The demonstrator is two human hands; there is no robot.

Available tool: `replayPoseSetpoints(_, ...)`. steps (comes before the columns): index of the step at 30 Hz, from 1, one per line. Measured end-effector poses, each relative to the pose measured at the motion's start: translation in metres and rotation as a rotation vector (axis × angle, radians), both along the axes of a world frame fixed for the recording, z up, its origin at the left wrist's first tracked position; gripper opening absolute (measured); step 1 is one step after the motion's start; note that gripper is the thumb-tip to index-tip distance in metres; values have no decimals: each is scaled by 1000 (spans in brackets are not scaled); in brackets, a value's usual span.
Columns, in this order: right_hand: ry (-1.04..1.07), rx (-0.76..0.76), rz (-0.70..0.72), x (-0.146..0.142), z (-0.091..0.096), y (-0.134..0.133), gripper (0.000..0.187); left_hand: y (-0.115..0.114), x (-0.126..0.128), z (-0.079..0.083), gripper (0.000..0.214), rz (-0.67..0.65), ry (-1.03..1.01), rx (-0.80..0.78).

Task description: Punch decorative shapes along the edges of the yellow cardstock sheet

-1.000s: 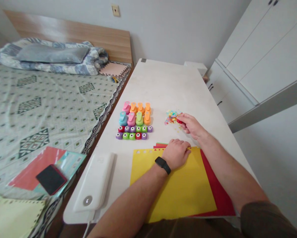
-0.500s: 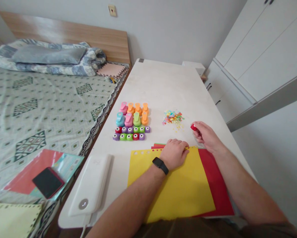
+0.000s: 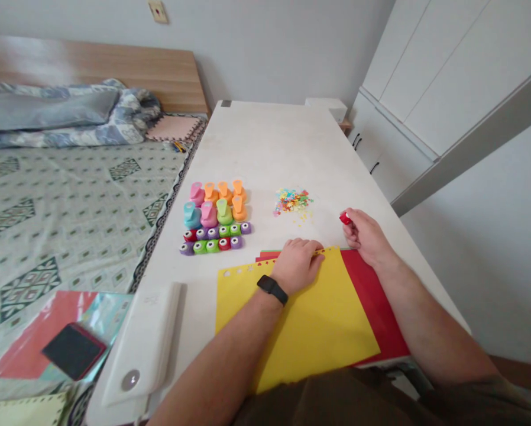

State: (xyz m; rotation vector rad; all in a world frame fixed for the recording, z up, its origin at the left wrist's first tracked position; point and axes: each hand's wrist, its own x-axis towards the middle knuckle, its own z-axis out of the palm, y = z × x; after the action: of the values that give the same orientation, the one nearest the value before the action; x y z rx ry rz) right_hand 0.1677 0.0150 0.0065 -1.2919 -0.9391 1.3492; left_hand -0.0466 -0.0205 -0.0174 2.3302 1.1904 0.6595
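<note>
My left hand [image 3: 297, 262] lies on the top edge of a yellow paper sheet [image 3: 310, 331], fingers curled down on it. The sheet has small holes punched along that edge, and a red sheet [image 3: 374, 302] sticks out under it on the right. My right hand [image 3: 366, 235] is closed on a small red punch [image 3: 345, 218], just above the red sheet's far corner. A little heap of coloured paper bits [image 3: 292, 201] lies on the white table [image 3: 283, 148] between the hand and the block of punches [image 3: 214, 216].
The punches stand in rows: bigger pastel ones behind, small round ones in front. A white power bank [image 3: 143, 343] lies at the table's near left. A bed [image 3: 48, 201] runs along the left, with red paper and a black pad [image 3: 73, 350] on it. White cabinets [image 3: 425, 83] stand on the right.
My right hand drew back from the heap of paper bits to the right with the red punch. The view shifted; my left hand stayed on the yellow sheet.
</note>
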Motion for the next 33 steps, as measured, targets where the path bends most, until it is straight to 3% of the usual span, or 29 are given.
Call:
replayPoseSetpoints(7,-82,-6,-15,-4,5,-5,39,1,1,-1,17,-5,-10,-1)
replayPoseSetpoints(18,-279,83,-5,-6,-3,-8,41,1,3,-1,17,7,3,-5)
replayPoseSetpoints(33,-280,145,-44,0,2,-16,40,0,2,-1,18,12,10,7)
